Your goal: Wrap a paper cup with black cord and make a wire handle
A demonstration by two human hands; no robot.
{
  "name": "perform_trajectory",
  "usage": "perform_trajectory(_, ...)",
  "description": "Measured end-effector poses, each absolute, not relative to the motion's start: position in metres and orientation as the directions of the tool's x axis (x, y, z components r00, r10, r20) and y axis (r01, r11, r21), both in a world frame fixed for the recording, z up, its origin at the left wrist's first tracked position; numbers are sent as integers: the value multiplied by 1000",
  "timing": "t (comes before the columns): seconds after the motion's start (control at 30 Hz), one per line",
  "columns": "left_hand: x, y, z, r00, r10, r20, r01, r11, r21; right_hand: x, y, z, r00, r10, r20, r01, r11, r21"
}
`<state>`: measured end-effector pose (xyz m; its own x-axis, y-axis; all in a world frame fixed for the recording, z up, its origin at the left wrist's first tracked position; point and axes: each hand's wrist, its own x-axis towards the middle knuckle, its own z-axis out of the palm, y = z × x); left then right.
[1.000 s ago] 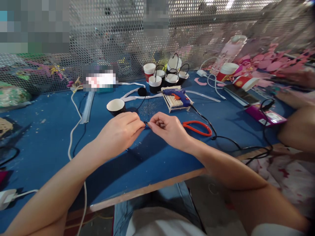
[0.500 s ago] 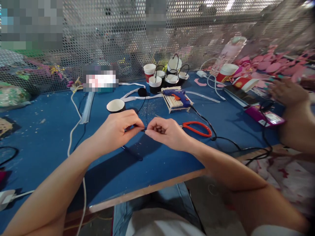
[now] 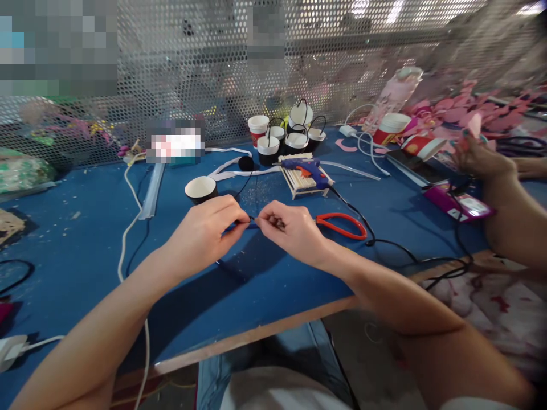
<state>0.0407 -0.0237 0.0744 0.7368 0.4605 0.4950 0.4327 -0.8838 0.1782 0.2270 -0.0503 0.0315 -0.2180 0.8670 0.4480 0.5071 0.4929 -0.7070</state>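
In the middle of the blue table, my left hand (image 3: 209, 228) and my right hand (image 3: 293, 230) meet almost fingertip to fingertip. Both are closed in a pinch on a thin black cord (image 3: 252, 218), of which only a short bit shows between them. Just behind my left hand stands a paper cup wrapped in black (image 3: 200, 188). A red-handled tool (image 3: 342, 225) lies beside my right hand, its head hidden behind the fingers. A black disc (image 3: 246, 164) rests on white ribbon (image 3: 226, 172) farther back.
A blue glue gun (image 3: 305, 169) sits on a small stick rack (image 3: 294, 185), its black cable running right. Behind it stand several black-wrapped cups with loop handles (image 3: 296, 142). A white cable (image 3: 123, 250) crosses the left side. At right, a co-worker's hand (image 3: 487, 156) holds a pink piece.
My hands stay pinched close together, with the fingertips slightly shifted and a little more cord showing. The co-worker's hand has turned upward with a pink piece in its fingers.
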Motion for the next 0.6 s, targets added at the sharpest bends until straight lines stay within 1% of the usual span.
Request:
perform_trajectory(0.07,40,-22,74,736,463,493,445,-881,163,227,-51,32,-263,836,481,564,538,-627)
perform_trajectory(0.13,40,-20,74,735,470,489,453,-877,162,228,-51,33,-304,806,508,583,579,-569)
perform_trajectory(0.2,39,-19,75,734,481,479,458,-872,174,229,-51,33,-337,779,529,574,615,-540)
perform_trajectory(0.27,39,-18,76,733,495,466,460,-866,195,229,-51,33,-353,765,539,550,635,-542)
perform_trajectory(0.3,38,-18,76,733,502,460,460,-863,209,229,-51,34,-352,767,536,531,635,-561)
perform_trajectory(0.37,38,-18,77,731,512,452,456,-858,236,229,-52,34,-336,792,509,474,609,-636)
perform_trajectory(0.47,37,-19,79,724,522,452,453,-853,259,229,-52,35,-287,855,433,368,516,-774)
perform_trajectory(0.53,37,-20,79,719,512,470,447,-858,251,229,-52,35,-244,887,392,321,456,-830)
perform_trajectory(0.6,39,-21,78,715,487,501,438,-871,222,229,-52,34,-209,907,364,301,414,-859)
